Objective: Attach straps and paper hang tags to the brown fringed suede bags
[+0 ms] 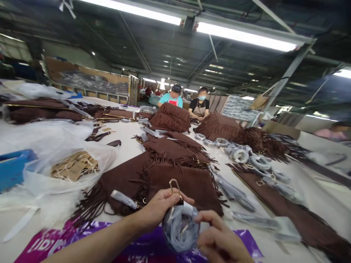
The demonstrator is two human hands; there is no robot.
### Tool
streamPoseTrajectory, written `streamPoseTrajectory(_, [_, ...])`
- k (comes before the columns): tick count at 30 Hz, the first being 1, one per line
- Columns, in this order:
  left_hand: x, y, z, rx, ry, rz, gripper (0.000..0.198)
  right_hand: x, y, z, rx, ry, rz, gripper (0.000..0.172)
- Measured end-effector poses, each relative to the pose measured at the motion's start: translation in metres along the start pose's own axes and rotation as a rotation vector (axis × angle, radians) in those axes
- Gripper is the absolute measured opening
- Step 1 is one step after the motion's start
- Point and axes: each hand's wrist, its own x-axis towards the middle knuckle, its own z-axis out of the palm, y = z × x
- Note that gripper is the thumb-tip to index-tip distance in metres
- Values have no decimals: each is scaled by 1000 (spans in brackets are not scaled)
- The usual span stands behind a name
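Note:
A coiled bag strap [181, 232] wrapped in clear grey plastic hangs upright in front of me, a gold metal clip [174, 185] standing up at its top. My left hand [161, 204] pinches the strap at the base of the clip. At the coil's right edge, the curled fingers of my right hand [219, 235] grip the wrapping near a white band. Just behind lies a brown fringed bag [181, 186], flat on the table. Beside it, a plastic-wrapped piece [124, 199] with a gold ring rests on more brown fringed material.
More wrapped coiled straps [240, 155] lie to the right, near a long brown fringed piece [263, 190]. On the left are a plastic bag of tan tags [75, 166] and a blue bin [16, 168]. Purple printed plastic [90, 232] lies in front. Two people work across the table [128, 140].

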Motion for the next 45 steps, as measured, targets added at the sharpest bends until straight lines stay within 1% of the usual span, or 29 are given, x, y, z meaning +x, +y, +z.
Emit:
streamPoseTrajectory(1, [-1, 2, 0, 39, 0, -4, 50, 6, 1, -8, -39, 38, -7, 22])
streamPoseTrajectory(3, [-2, 3, -1, 98, -14, -16, 52, 18, 6, -18, -160, 112, -44, 23])
streamPoseTrajectory(5, [-4, 2, -2, 79, -28, -35, 54, 28, 12, -22, -281, 145, -92, 23])
streamPoseTrajectory(7, [-6, 1, -1, 13, -39, -54, 57, 35, 15, -18, -322, 143, -117, 24])
streamPoseTrajectory(10, [-6, -1, 1, -49, -51, -64, 65, 41, 13, -9, -287, 145, -122, 28])
streamPoseTrajectory(12, [-6, -1, 2, -67, -48, -66, 66, 42, 10, -4, -263, 144, -118, 31])
streamPoseTrajectory(15, [-5, -1, 3, -81, -39, -71, 61, 43, 9, 0, -249, 99, -110, 33])
streamPoseTrajectory(19, [-4, -3, 5, -66, -78, -38, 48, 45, 10, 5, -246, 15, -101, 31])
streamPoseTrajectory(21, [-4, -3, 6, -74, -74, -33, 45, 46, 8, 7, -196, -6, -104, 29])
streamPoseTrajectory(23, [-4, -3, 7, -88, -70, -45, 46, 47, 5, 9, -87, -8, -89, 21])
streamPoseTrajectory(24, [-5, -3, 8, -87, -71, -54, 47, 47, 4, 9, -18, -3, -55, 15])
streamPoseTrajectory(26, [-6, -2, 7, -37, -81, -74, 49, 47, 4, 10, 122, -5, 68, 4])
streamPoseTrajectory(27, [-6, -2, 7, 13, -83, -78, 51, 46, 5, 10, 186, -18, 139, 3])
streamPoseTrajectory(29, [-6, -2, 5, 121, -90, -64, 54, 44, 8, 12, 286, -49, 247, 10])
streamPoseTrajectory(31, [-4, -5, 2, 191, -121, -44, 56, 43, 11, 16, 322, -70, 290, 8])
streamPoseTrajectory(33, [-1, -8, -1, 214, -139, -49, 57, 42, 13, 20, 296, -63, 272, 10])
streamPoseTrajectory(35, [3, -12, -4, 218, -147, -74, 56, 41, 14, 24, 245, -42, 211, 21])
streamPoseTrajectory(37, [6, -13, -6, 214, -134, -74, 51, 42, 14, 27, 216, -26, 163, 36])
streamPoseTrajectory(38, [7, -12, -7, 221, -115, -63, 47, 42, 15, 28, 217, -25, 161, 41])
streamPoseTrajectory(39, [8, -11, -9, 240, -93, -58, 42, 42, 16, 28, 229, -30, 173, 42])
streamPoseTrajectory(41, [8, -7, -11, 301, -50, -82, 32, 42, 19, 29, 266, -49, 220, 40])
streamPoseTrajectory(44, [7, -2, -15, 415, -45, -166, 21, 40, 25, 31, 314, -71, 285, 40])
streamPoseTrajectory(45, [7, -1, -16, 471, -45, -174, 18, 39, 27, 31, 324, -77, 296, 40])
